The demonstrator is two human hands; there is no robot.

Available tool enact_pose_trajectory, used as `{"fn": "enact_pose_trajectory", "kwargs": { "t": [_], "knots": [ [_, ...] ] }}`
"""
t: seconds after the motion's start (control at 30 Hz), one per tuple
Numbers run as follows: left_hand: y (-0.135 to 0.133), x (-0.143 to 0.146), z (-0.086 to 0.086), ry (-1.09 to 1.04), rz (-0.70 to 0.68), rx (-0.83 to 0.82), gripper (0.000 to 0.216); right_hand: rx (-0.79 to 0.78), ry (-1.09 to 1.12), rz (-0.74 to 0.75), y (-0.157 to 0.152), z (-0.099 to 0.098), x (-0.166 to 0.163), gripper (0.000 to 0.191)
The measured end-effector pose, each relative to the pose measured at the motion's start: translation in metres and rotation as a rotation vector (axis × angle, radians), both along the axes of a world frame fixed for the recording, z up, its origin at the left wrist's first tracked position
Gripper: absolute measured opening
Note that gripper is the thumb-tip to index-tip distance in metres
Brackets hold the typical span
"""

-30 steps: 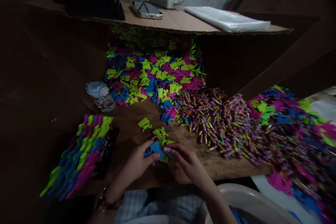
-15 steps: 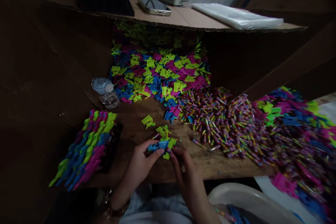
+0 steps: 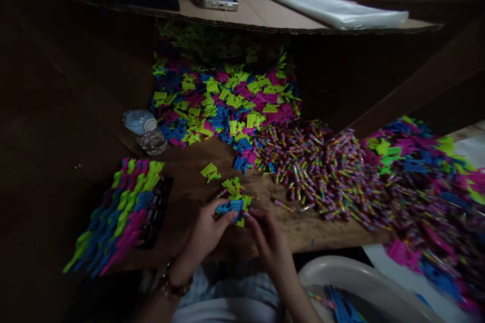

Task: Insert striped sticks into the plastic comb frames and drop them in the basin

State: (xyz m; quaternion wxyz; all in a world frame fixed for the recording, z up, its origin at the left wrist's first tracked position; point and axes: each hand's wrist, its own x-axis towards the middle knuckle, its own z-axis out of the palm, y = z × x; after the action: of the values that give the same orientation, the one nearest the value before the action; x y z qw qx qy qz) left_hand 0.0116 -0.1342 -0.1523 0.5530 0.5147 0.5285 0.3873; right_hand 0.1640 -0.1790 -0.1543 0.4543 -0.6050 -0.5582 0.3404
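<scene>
In my left hand (image 3: 208,227), thumb and fingers pinch a blue plastic piece (image 3: 232,207) with a ridged, comb-like flat part. My right hand (image 3: 270,234) is closed beside its right end, the fingertips pinching a small printed tube (image 3: 246,214) that is mostly hidden. Yellow-green plastic pieces (image 3: 233,186) of a similar shape lie on the wooden table just beyond and under the blue one. Another yellow-green piece (image 3: 210,172) rests a little apart, farther to the left.
Colourful plastic pieces (image 3: 227,96) are heaped under a cardboard shelf (image 3: 257,10). Many small printed tubes (image 3: 322,171) spread to the right. Stacked rows of pieces (image 3: 117,217) stand on a black rack (image 3: 161,212) at left. A clear bottle (image 3: 140,122) and a pale basin (image 3: 333,265) are nearby.
The view has shifted slightly, so the surroundings sit a little higher and more to the left. Both hands stay close together; the blue piece has turned slightly, and the right fingertips remain beside it.
</scene>
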Motion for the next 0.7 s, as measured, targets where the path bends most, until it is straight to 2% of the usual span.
{"fn": "enact_pose_trajectory", "kwargs": {
  "t": [0.13, 0.33, 0.47, 0.57, 0.63, 0.7],
  "knots": [
    [-0.003, 0.011, 0.004, -0.062, 0.034, 0.019, 0.027, 0.047, -0.064, -0.082, -0.003, 0.006, -0.002, 0.018],
    [-0.005, 0.005, 0.012, -0.020, -0.030, 0.111, 0.025, 0.065, -0.111, -0.100, -0.007, 0.011, -0.003, 0.015],
    [-0.002, -0.006, 0.018, -0.114, -0.160, 0.011, 0.023, -0.052, 0.031, 0.048, -0.011, 0.022, 0.004, 0.018],
    [-0.002, -0.011, 0.023, -0.180, -0.186, -0.081, 0.024, -0.123, 0.158, 0.121, -0.009, 0.029, 0.010, 0.022],
    [0.000, -0.011, 0.022, -0.163, -0.211, -0.074, 0.026, -0.174, 0.218, 0.171, -0.003, 0.027, 0.014, 0.025],
    [0.008, -0.011, 0.016, -0.099, -0.230, -0.003, 0.028, -0.193, 0.169, 0.225, 0.005, 0.020, 0.019, 0.026]
  ]
}}
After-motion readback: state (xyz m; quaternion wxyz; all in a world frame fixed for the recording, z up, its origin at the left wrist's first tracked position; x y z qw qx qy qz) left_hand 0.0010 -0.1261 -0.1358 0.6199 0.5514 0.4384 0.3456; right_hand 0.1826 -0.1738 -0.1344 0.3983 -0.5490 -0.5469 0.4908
